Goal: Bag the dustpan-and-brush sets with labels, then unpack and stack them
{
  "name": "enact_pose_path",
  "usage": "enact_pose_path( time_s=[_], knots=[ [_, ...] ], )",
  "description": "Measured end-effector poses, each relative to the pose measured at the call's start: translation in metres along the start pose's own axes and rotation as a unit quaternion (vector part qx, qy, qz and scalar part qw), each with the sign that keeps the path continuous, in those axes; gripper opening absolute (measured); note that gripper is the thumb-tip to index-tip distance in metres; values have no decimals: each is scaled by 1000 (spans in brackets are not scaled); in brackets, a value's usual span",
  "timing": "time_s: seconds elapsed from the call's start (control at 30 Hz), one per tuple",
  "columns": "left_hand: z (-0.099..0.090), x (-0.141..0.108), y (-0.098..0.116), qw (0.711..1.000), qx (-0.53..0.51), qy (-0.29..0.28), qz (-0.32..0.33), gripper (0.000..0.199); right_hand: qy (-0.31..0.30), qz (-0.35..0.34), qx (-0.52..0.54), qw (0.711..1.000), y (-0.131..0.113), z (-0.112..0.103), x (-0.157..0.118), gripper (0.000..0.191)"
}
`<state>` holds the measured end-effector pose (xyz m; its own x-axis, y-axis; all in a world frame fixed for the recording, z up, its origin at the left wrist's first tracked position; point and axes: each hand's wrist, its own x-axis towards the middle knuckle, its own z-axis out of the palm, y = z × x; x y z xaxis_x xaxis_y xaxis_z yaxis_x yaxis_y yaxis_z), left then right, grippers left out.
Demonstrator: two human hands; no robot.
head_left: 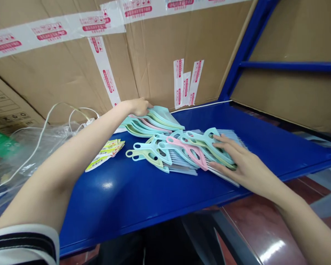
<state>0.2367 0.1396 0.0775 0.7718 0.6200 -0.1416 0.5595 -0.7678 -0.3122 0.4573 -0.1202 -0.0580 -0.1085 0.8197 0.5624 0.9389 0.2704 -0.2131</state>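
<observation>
A stack of small pastel dustpans [151, 123], mint, yellow-green and pink, lies at the back of the blue shelf. My left hand [139, 106] reaches across to its far side, fingers curled on the edge of the upper dustpan. In front is an overlapping pile of hand brushes [168, 147] with pale bristles and holed handles. A pink brush [189, 151] lies among the light blue and yellow-green ones. At the pile's right end, my right hand [242, 165] grips a light blue brush [213, 141], thumb and fingers on either side.
Yellow printed packets [106, 152] lie left of the brushes. Clear plastic bags [44, 147] and a white cable [45, 127] are at the left. Taped cardboard [151, 48] stands behind the blue shelf [121, 206]; a blue metal post [238, 55] rises at the back right.
</observation>
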Motion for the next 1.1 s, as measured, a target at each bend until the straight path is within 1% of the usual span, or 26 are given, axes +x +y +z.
enact_pose_path(
  time_s=[0.13,0.23,0.33,0.4,0.47,0.5,0.53,0.57,0.6,0.63,0.7,0.77,0.83,0.9,1.0,1.1],
  knots=[
    [-5,-10,-3,1000,11,-11,7,57,-16,-22,37,999,6,2,6,42],
    [-3,-13,1,1000,28,1,-6,55,12,-5,36,999,8,7,8,38],
    [-1,-16,12,998,51,26,-15,48,41,19,14,999,9,11,8,37],
    [0,-20,26,996,68,60,-14,44,45,21,4,999,10,12,7,37],
    [4,-29,43,989,87,116,17,42,44,24,0,999,11,12,7,37],
    [7,-35,52,981,100,156,58,41,41,24,-1,999,11,12,7,38],
    [11,-42,61,973,104,181,103,41,36,23,-2,999,12,11,7,39],
    [17,-50,69,967,99,186,140,41,31,18,-5,999,12,11,7,42],
    [22,-57,75,965,92,183,161,43,27,13,-10,999,12,11,7,46],
    [29,-66,80,966,86,176,169,44,22,9,-16,1000,12,11,7,50],
    [40,-81,85,970,78,156,169,47,14,3,-28,999,10,11,7,52],
    [49,-94,83,975,70,144,152,48,6,3,-34,999,8,10,8,49],
    [55,-101,77,979,49,147,135,50,-6,4,-35,999,5,9,9,47],
    [60,-101,71,979,8,157,132,55,-15,5,-35,999,3,8,10,46],
    [68,-89,69,972,-78,158,155,63,-19,-9,-26,999,1,9,13,43],
    [75,-75,74,966,-134,151,165,57,-13,-36,-10,999,-1,11,14,40]
  ],
)
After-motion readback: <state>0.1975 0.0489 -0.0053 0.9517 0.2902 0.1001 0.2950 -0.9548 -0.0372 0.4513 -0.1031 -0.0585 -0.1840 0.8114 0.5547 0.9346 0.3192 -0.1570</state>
